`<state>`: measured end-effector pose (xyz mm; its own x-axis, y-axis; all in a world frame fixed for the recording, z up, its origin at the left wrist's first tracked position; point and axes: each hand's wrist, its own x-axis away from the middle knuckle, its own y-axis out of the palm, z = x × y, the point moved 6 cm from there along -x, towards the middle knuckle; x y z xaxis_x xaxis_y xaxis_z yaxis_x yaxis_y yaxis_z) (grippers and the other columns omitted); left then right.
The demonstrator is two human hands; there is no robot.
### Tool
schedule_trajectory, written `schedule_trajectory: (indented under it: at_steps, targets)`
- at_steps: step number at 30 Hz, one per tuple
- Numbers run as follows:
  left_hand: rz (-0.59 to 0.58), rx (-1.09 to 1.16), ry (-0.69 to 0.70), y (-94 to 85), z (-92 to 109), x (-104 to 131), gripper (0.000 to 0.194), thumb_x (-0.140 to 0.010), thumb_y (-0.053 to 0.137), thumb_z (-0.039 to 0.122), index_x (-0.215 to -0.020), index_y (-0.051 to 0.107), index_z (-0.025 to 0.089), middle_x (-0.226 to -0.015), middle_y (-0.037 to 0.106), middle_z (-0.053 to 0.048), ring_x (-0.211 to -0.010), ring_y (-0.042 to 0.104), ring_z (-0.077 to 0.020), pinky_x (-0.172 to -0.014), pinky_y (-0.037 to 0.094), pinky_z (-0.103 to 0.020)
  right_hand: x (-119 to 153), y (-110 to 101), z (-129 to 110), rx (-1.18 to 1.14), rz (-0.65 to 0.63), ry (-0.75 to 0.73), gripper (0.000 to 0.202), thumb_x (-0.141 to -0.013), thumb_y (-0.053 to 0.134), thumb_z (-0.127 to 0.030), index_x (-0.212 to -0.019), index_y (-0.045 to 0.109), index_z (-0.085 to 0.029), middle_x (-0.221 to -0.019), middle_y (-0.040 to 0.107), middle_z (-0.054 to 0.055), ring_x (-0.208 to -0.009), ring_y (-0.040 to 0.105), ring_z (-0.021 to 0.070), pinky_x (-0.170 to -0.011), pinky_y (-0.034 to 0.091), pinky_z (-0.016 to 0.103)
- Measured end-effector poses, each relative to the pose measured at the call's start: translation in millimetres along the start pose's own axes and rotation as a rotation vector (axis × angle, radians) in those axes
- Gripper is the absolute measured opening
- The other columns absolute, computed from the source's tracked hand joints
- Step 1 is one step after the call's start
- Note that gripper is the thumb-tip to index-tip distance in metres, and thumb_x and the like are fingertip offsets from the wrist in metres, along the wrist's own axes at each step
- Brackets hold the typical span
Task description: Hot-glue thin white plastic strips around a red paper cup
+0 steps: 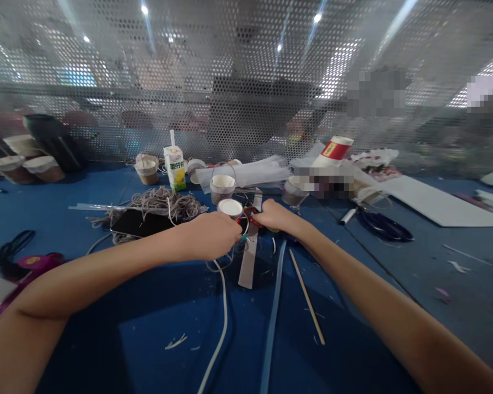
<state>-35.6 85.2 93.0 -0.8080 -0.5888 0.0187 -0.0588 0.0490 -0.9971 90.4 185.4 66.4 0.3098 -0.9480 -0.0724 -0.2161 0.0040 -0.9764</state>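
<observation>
My left hand point(213, 235) is closed, its fingers curled out of sight. What it grips is hidden. A small round container with a white top point(230, 207) stands just behind its knuckles, and thin grey twine point(222, 267) loops below it. To its right, my right hand point(276, 215) is closed on the red-handled scissors point(253, 216), whose handles show partly between the two hands. Beneath them lies a pale flat strip point(248, 261). Behind the hands stands a small twine-wrapped cup basket with a handle point(222, 187).
Grey twine point(168, 202) is heaped around a dark phone point(142, 223). A drink carton point(175, 168) stands behind. A white cable point(221, 334), a blue strip point(274, 317) and a wooden stick point(307, 298) lie in front. Perforated metal mesh point(246, 71) rises at the back.
</observation>
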Motion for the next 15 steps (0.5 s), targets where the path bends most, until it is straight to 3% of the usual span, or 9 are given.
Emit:
schedule_trajectory:
  at_steps: [5, 7, 11, 14, 15]
  targets:
    - [0.004, 0.04, -0.046, -3.6, -2.9, 1.1, 0.021, -0.087, 0.041, 0.012, -0.079, 0.06, 0.011, -0.073, 0.064, -0.009, -0.06, 0.057, -0.0161, -0.05, 0.035, -0.026, 25.1, -32.3, 32.1, 0.039, 0.03, 0.113, 0.036, -0.062, 0.065, -0.032, -0.093, 0.054, -0.016, -0.054, 0.061, 0.007, -0.046, 0.059, 0.0255, -0.043, 0.038, 0.032]
    - [0.005, 0.048, -0.054, -4.2, -4.3, 1.2, 0.02, -0.088, 0.041, 0.013, -0.081, 0.06, 0.012, -0.075, 0.064, -0.009, -0.062, 0.057, -0.0167, -0.05, 0.035, -0.026, 45.4, -47.4, 58.8, 0.073, 0.082, 0.16, 0.041, -0.06, 0.066, -0.03, -0.096, 0.051, -0.017, -0.052, 0.059, 0.007, -0.046, 0.058, 0.0283, -0.044, 0.039, 0.036]
    - [0.032, 0.057, -0.041, -5.8, -3.6, 0.3, 0.021, -0.088, 0.04, 0.012, -0.083, 0.06, 0.012, -0.077, 0.064, -0.008, -0.063, 0.057, -0.0167, -0.052, 0.035, -0.027, 75.3, -64.5, 125.7, 0.124, 0.184, 0.286, 0.044, -0.054, 0.068, -0.03, -0.094, 0.049, -0.021, -0.033, 0.039, -0.002, -0.034, 0.05, 0.0318, -0.043, 0.037, 0.043]
    - [0.083, 0.101, -0.039, -7.7, -2.4, -1.7, 0.022, -0.089, 0.04, 0.014, -0.08, 0.06, 0.013, -0.074, 0.063, -0.007, -0.061, 0.054, -0.0152, -0.051, 0.034, -0.027, 80.6, -66.1, 153.0, 0.087, 0.289, 0.222, 0.043, -0.059, 0.067, -0.037, -0.094, 0.049, -0.022, -0.038, 0.044, 0.002, -0.041, 0.055, 0.0369, -0.051, 0.039, 0.048]
    - [0.112, 0.135, -0.047, -9.2, -3.0, -2.4, 0.023, -0.09, 0.039, 0.016, -0.078, 0.06, 0.014, -0.072, 0.062, -0.006, -0.06, 0.053, -0.0144, -0.051, 0.034, -0.026, 80.4, -64.6, 152.3, 0.031, 0.31, 0.126, 0.039, -0.062, 0.067, -0.039, -0.092, 0.049, -0.021, -0.042, 0.049, 0.006, -0.047, 0.058, 0.0392, -0.054, 0.039, 0.049]
